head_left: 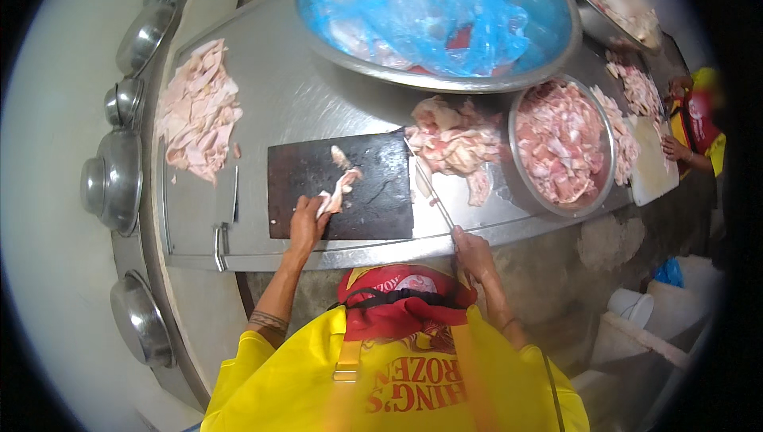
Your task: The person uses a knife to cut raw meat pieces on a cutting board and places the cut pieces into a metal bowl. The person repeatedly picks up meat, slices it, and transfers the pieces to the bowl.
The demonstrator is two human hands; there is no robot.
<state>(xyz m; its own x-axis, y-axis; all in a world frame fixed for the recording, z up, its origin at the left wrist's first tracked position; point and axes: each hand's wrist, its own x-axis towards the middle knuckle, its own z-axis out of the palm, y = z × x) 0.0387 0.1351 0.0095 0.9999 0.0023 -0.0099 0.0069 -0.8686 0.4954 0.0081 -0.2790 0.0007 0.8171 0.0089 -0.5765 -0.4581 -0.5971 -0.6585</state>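
On a dark cutting board [369, 213] lies a pale, pinkish strip of raw meat [343, 192]. The fingers of my left hand [306, 224] are closed on its near end. A small pale scrap [339, 157] rests just beyond the strip. My right hand [474, 254], at the table's front edge, is wrapped round the handle of a long knife [431, 186]. Its blade slants away to the upper left, its tip by the board's far right corner. Beside the blade sits a heap of pale raw meat [453, 136]; whether the two touch, I cannot tell.
Pale meat slices [203, 110] are piled on the steel table [318, 98] at left, near a cleaver [227, 196]. A large basin [437, 81] holding blue plastic stands behind. Right are a bowl of meat [560, 142] and a co-worker's hand [675, 148] by a white board [653, 163].
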